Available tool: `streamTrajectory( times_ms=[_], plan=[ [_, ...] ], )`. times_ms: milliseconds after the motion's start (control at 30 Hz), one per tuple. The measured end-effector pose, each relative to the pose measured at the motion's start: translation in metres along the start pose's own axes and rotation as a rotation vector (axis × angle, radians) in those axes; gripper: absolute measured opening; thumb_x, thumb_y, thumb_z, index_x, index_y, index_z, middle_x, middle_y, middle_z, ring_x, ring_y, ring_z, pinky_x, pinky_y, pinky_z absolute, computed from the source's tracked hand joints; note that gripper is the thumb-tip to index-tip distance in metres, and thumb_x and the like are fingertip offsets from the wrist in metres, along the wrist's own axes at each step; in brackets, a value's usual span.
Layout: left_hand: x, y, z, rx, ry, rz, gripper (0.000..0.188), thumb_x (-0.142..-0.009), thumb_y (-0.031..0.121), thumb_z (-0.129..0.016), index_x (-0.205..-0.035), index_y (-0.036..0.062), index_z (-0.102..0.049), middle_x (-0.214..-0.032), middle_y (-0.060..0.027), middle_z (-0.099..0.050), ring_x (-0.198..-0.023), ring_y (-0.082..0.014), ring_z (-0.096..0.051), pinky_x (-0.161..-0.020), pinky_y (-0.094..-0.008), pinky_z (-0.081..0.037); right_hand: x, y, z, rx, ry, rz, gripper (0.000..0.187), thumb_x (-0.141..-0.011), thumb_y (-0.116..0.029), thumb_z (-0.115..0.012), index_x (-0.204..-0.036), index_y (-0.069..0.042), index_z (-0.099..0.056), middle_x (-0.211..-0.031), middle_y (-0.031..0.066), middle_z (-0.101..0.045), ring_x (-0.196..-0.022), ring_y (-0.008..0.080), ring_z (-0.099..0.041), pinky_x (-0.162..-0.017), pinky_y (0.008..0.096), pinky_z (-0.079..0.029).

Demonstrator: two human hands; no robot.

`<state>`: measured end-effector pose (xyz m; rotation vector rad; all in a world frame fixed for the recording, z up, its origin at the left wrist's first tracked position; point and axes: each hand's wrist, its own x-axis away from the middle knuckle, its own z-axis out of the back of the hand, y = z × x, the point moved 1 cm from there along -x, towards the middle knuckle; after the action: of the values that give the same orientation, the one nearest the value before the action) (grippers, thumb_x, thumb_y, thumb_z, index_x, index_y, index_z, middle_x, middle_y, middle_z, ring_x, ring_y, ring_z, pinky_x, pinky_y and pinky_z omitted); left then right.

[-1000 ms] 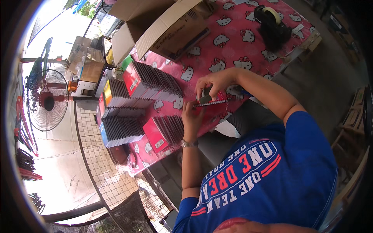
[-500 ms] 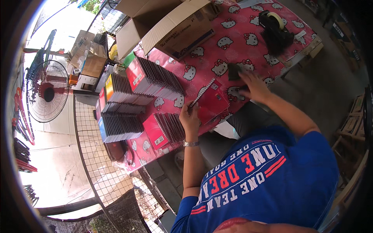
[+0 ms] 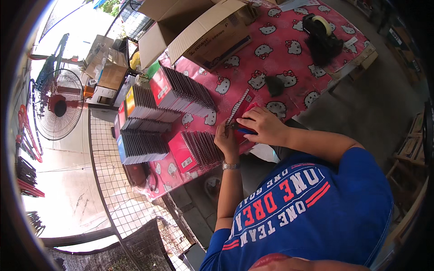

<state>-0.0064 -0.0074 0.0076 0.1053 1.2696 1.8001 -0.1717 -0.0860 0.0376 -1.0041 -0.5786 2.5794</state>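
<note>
A red spiral notebook (image 3: 244, 108) lies near the table's front edge, partly hidden under my hands. My left hand (image 3: 227, 141) grips the near end of its spiral binding (image 3: 237, 107), with fingers pressed together. In my right hand (image 3: 267, 126) is a blue-handled hand tool (image 3: 246, 131), which looks like small pliers. Its dark head meets the binding by my left fingertips, and its jaws are too small to make out. Just beyond lies a crumpled dark green cloth (image 3: 274, 86).
Left of my hands stand stacks of spiral notebooks: red ones (image 3: 183, 156) nearest, then blue (image 3: 140, 149), yellow (image 3: 135, 103) and a taller red stack (image 3: 169, 88). An open cardboard box (image 3: 217, 40) sits at the back. A tape dispenser (image 3: 323, 34) is at the far right.
My right hand has come left from near the green cloth to the notebook's binding, now with the blue-handled tool in it. My left hand stays on the binding.
</note>
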Motion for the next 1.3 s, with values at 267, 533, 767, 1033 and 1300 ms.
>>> streamTrajectory(
  times_ms=[267, 533, 767, 1033, 1300],
  plan=[
    [0.006, 0.023, 0.023, -0.194, 0.196, -0.193, 0.02, -0.083, -0.001, -0.062, -0.102, -0.0005, -0.069, -0.089, -0.0126, -0.069, -0.077, -0.0218, -0.066, -0.07, -0.0324, -0.052, 0.009, 0.01, -0.011, -1.232, -0.333, -0.721, 0.047, -0.087, -0.025, -0.067, -0.127, -0.003, -0.058, -0.111, 0.0131, -0.063, -0.101, 0.023, -0.06, -0.089, 0.0351, -0.046],
    [0.01, 0.025, 0.163, 0.231, 0.568, 0.294, 0.027, -0.092, 0.005, -0.062, -0.117, -0.0056, -0.061, -0.099, -0.0095, -0.067, -0.072, -0.0099, -0.062, -0.057, -0.0218, -0.049, 0.084, 0.112, 0.013, -0.06, -0.188, -0.367, 0.045, -0.079, -0.026, -0.071, -0.119, -0.009, -0.059, -0.115, 0.0133, -0.056, -0.103, 0.0327, -0.057, -0.092, 0.0411, -0.045],
    [0.014, 0.003, 0.177, -0.275, 0.512, 0.388, 0.027, -0.089, 0.009, -0.066, -0.114, -0.0027, -0.067, -0.098, -0.0099, -0.068, -0.069, -0.0071, -0.059, -0.048, -0.0222, -0.047, 0.051, 0.253, 0.053, 0.564, 0.286, -0.53, 0.032, -0.085, -0.026, -0.065, -0.11, -0.006, -0.059, -0.114, 0.0144, -0.056, -0.107, 0.0336, -0.055, -0.09, 0.0465, -0.046],
    [0.019, -0.002, 0.172, -0.878, 0.542, -0.085, 0.024, -0.086, 0.01, -0.067, -0.108, 0.0006, -0.068, -0.101, -0.0117, -0.068, -0.094, -0.0252, -0.062, -0.086, -0.0375, -0.049, 0.063, 0.308, 0.094, 0.957, -0.172, -0.616, 0.028, -0.084, -0.015, -0.061, -0.111, -0.007, -0.059, -0.109, 0.0124, -0.055, -0.101, 0.031, -0.058, -0.083, 0.0437, -0.05],
    [0.022, 0.05, -0.013, -0.506, -0.333, -0.625, 0.027, -0.076, 0.015, -0.071, -0.102, 0.0065, -0.063, -0.1, -0.0111, -0.064, -0.099, -0.0329, -0.059, -0.083, -0.0395, -0.05, 0.026, 0.296, 0.104, 0.51, 0.08, -0.713, 0.038, -0.086, -0.008, -0.049, -0.122, -0.01, -0.059, -0.11, 0.0196, -0.06, -0.107, 0.039, -0.057, -0.09, 0.0486, -0.047]
  ],
)
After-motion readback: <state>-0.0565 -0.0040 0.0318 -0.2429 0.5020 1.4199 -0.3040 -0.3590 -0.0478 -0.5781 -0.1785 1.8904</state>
